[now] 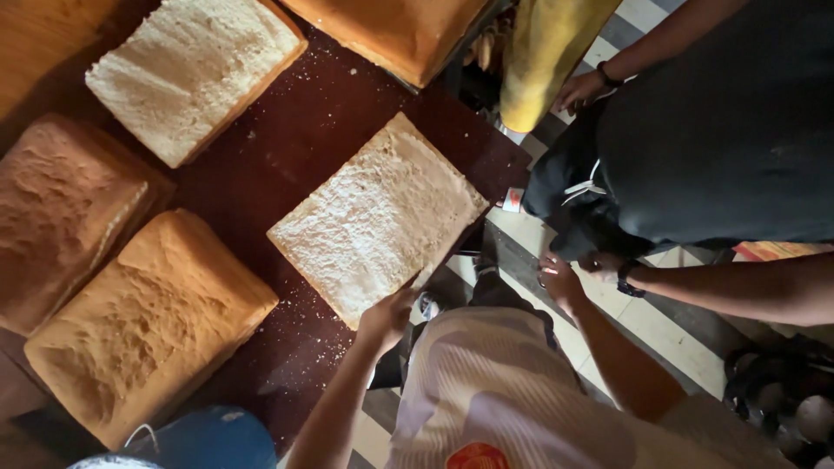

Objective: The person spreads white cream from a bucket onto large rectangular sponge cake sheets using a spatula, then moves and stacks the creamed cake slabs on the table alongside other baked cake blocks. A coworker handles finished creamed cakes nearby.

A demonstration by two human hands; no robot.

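seen from above, the person's left hand [388, 314] touches the near edge of a pale, floury bread slab [378, 217] lying flat in the middle of a dark wooden table [287, 143], fingers curled at its corner, though i cannot tell if they grip it. the right hand [560, 280] hangs off the table over a striped floor [660, 326], loosely open and holding nothing, just beside another person's hand [604, 263] with a dark wristband. two browner loaves [143, 326] sit at the left, one more pale slab [195, 74] far left, and an orange-crusted loaf [395, 30] at the far edge.
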